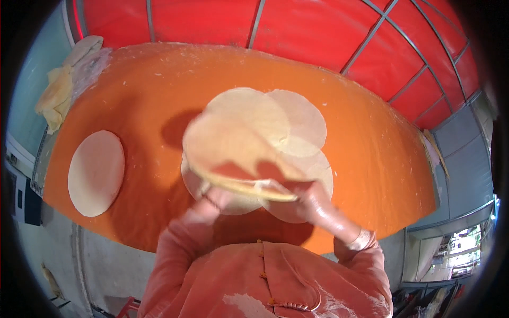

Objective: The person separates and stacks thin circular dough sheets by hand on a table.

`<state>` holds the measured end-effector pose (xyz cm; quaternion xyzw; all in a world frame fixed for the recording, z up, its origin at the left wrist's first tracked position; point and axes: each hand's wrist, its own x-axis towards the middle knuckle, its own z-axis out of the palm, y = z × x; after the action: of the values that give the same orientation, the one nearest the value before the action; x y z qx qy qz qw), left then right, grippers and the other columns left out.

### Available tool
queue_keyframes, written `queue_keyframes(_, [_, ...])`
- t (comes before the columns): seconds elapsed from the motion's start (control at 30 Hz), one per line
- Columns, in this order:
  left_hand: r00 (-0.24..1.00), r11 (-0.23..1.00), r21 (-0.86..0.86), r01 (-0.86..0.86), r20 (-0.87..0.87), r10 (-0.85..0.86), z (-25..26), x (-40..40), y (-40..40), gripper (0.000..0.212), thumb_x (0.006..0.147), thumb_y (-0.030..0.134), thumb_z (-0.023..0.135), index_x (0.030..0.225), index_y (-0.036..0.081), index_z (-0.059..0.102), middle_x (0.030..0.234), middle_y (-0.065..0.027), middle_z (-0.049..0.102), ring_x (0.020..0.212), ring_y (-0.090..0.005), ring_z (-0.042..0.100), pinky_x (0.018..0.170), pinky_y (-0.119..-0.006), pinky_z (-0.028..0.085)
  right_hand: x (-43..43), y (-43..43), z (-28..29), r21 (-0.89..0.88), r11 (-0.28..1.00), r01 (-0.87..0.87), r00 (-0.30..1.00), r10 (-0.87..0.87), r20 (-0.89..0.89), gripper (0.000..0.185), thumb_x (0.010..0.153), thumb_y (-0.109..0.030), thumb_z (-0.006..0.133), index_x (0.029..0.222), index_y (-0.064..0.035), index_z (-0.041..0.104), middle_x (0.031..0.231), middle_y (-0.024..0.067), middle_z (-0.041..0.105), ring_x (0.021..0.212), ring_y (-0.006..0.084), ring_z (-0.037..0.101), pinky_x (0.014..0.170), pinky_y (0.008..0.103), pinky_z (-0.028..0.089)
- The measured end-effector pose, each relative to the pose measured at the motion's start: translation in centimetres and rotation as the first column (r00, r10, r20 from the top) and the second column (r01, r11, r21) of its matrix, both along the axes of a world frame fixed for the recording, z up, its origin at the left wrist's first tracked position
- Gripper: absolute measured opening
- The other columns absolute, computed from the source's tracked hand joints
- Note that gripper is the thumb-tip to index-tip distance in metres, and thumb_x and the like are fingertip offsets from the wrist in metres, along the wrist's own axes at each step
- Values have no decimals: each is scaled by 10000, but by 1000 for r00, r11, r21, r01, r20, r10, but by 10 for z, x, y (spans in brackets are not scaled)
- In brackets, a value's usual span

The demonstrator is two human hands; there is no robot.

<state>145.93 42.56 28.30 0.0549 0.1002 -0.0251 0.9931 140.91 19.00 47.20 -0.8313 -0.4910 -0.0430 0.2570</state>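
Note:
Both my hands hold up a stack of thin round dough sheets (pixel 234 147), blurred and tilted, its thicker near edge towards me. My left hand (pixel 222 198) is under the near left edge, its fingers mostly hidden by the dough. At the right end of that edge, my right hand (pixel 308 198) grips the stack. Beneath and beyond, several flat dough rounds overlap on the orange table cover: a pale one (pixel 254 103) at the back, a thinner one (pixel 308 119) at the back right, another (pixel 320 171) at the right.
On the orange-covered table (pixel 377 159), a separate pile of dough rounds (pixel 97 173) lies at the left. Folded cloths and plastic (pixel 59 95) sit at the far left edge. Red panels with metal bars (pixel 310 35) stand behind the table.

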Motion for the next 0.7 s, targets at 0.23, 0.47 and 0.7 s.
queue_keyframes(0.23, [920, 926, 167, -338, 266, 288, 96, 97, 61, 444, 972, 285, 486, 1335, 37, 430, 1310, -153, 502, 1195, -336, 498, 995, -503, 451, 127, 48, -1, 311, 949, 50, 889, -184, 420, 485, 626, 119, 546, 1066, -46, 665, 1041, 150, 680, 941, 300, 664, 765, 365, 552])
queue_keyframes(0.47, [937, 603, 797, -23, -193, 291, -48, -1, 23, 166, 920, 162, 579, 1034, 41, 591, 952, -58, 622, 871, -196, 615, 793, -316, 530, 214, 76, -194, -125, 972, 197, 961, -166, 222, 199, 753, -65, 590, 919, -90, 696, 851, 155, 680, 784, 333, 665, 689, 428, 537])
queue_keyframes(0.7, [972, -723, 690, 39, 140, 187, -46, 38, -15, 288, 849, 169, 639, 1068, -14, 599, 1037, -142, 626, 1006, -326, 572, 853, -403, 484, 271, 70, -197, -144, 960, 240, 971, -237, 38, 180, 794, -213, 652, 836, -49, 715, 767, 180, 668, 749, 350, 655, 680, 454, 515])
